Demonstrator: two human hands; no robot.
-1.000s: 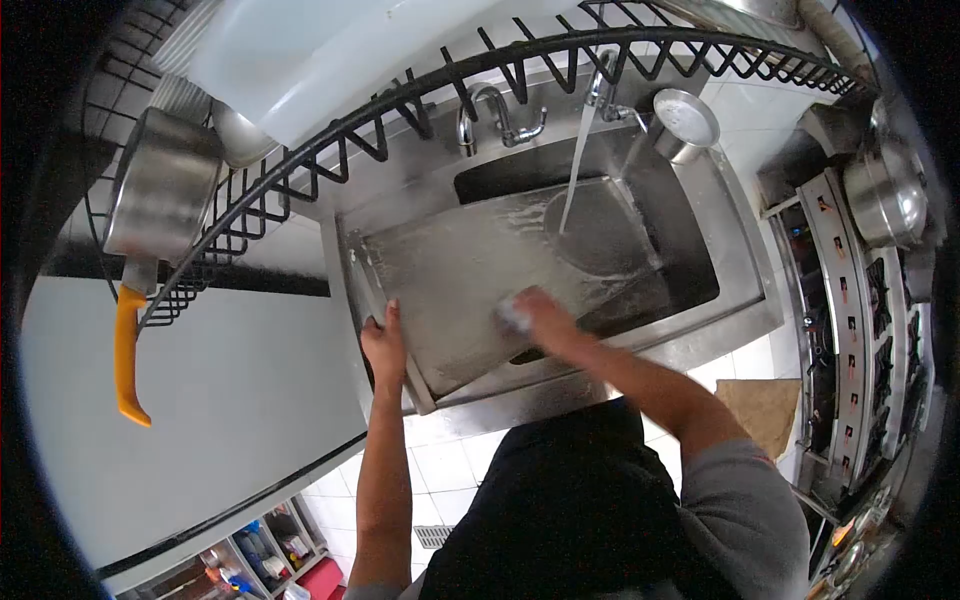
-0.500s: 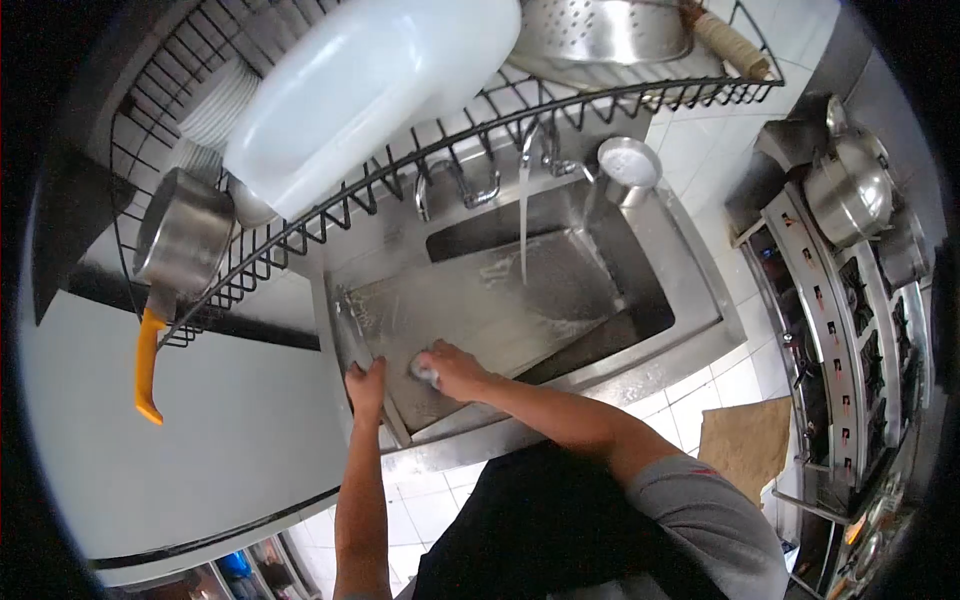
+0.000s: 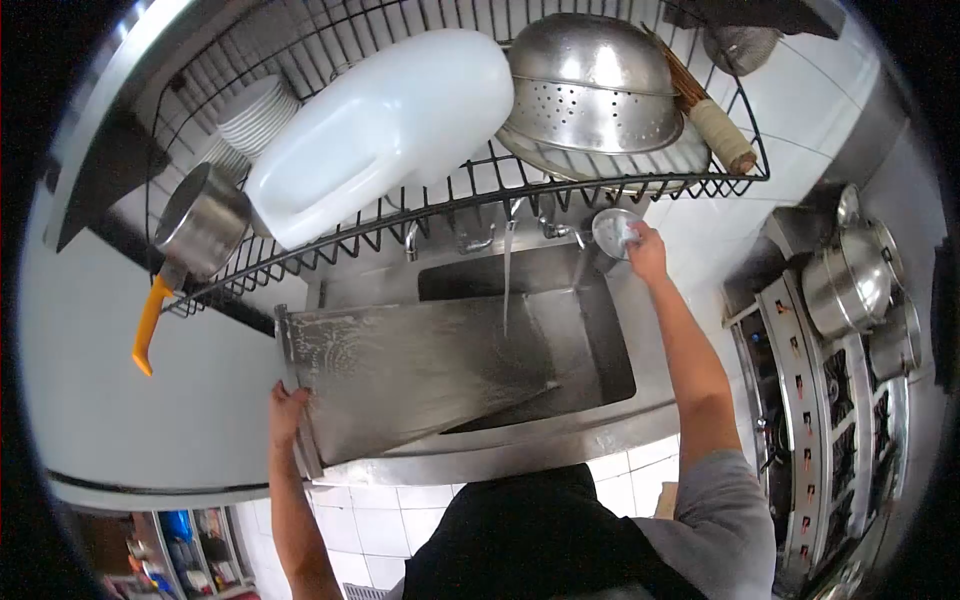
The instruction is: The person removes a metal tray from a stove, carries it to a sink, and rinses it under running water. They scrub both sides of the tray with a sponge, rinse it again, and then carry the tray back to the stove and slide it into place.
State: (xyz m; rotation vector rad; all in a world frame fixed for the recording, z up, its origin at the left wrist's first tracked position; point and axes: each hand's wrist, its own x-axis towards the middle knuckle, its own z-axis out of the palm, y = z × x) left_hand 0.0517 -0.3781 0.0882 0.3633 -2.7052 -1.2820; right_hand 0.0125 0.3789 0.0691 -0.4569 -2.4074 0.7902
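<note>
A large flat metal tray [image 3: 400,375], streaked with suds, lies slanted across the sink, its right end down in the basin. My left hand [image 3: 288,410] is closed around the raised rim at its left end. At the back right corner of the sink, my right hand [image 3: 648,254] reaches to a metal cup [image 3: 607,228] with whitish contents. A pale scrubbing pad [image 3: 631,236] is pinched in its fingers at the cup's mouth, mostly hidden by them. Water runs from the faucet [image 3: 513,212] onto the tray.
Above the sink hangs a black wire rack [image 3: 400,217] with a white plastic tub [image 3: 380,125], a metal colander [image 3: 597,110], stacked white dishes [image 3: 258,115] and an orange-handled saucepan [image 3: 205,222]. A stove [image 3: 800,420] with metal pots stands at right.
My right hand has gone from scrubbing the tray's left part to the cup, carrying the pad. My left hand and the tray's left end have shifted leftward. The view has tilted up.
</note>
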